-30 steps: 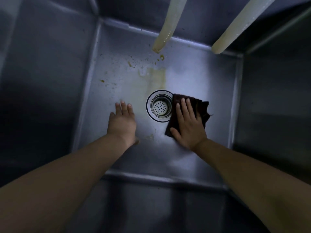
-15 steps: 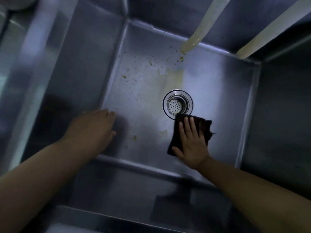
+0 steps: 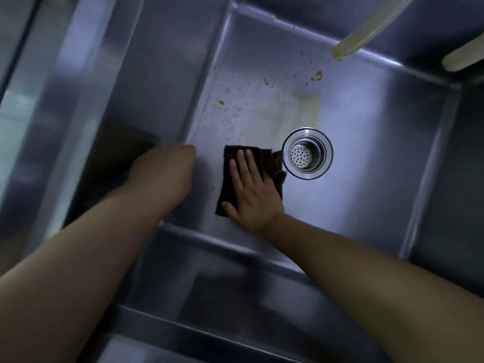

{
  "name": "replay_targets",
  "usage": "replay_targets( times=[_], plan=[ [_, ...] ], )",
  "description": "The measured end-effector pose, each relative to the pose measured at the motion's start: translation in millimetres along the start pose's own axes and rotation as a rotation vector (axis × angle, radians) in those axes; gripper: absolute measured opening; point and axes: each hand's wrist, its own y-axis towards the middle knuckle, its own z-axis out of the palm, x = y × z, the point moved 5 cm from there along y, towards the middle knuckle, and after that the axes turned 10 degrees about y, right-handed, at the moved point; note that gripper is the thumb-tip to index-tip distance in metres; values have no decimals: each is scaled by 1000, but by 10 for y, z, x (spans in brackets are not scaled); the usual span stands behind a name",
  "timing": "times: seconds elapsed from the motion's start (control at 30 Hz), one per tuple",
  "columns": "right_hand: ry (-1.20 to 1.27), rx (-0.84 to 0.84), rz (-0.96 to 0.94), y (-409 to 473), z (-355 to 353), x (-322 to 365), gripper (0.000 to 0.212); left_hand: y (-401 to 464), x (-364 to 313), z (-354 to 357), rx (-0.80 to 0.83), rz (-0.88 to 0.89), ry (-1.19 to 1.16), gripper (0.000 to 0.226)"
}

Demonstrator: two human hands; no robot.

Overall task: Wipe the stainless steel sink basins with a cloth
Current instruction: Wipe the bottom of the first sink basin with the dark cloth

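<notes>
I look down into a deep stainless steel sink basin (image 3: 366,179). My right hand (image 3: 251,189) lies flat with straight fingers on a dark brown cloth (image 3: 230,158), pressing it onto the basin floor just left of the round drain strainer (image 3: 307,153). My left hand (image 3: 167,169) is by the basin's left wall near the floor, its fingers blurred and turned away from me. Yellow-brown stains and specks (image 3: 301,106) cover the floor behind the cloth and drain.
Two pale hoses hang over the back right corner, one ribbed (image 3: 366,27) and one at the frame's edge (image 3: 463,57). The steel rim (image 3: 65,100) runs along the left, and the near wall drops below my forearms.
My right hand slid the cloth from beside and below the drain to its left side. My left hand left the basin floor and moved toward the left wall. The view shifted left.
</notes>
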Motion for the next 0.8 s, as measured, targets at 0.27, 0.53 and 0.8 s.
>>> replay_targets(
  times=[0.27, 0.53, 0.8],
  plan=[
    [-67, 106, -252, -686, 36, -206, 88, -20, -84, 39, 21, 35, -90, 30],
    [-97, 119, -281, -1480, -33, -816, 78, -65, -205, -218, -178, 151, -8, 26],
    [-16, 18, -101, -571, -129, -381, 86, 5, -165, -157, -222, 114, 1, 46]
  ],
)
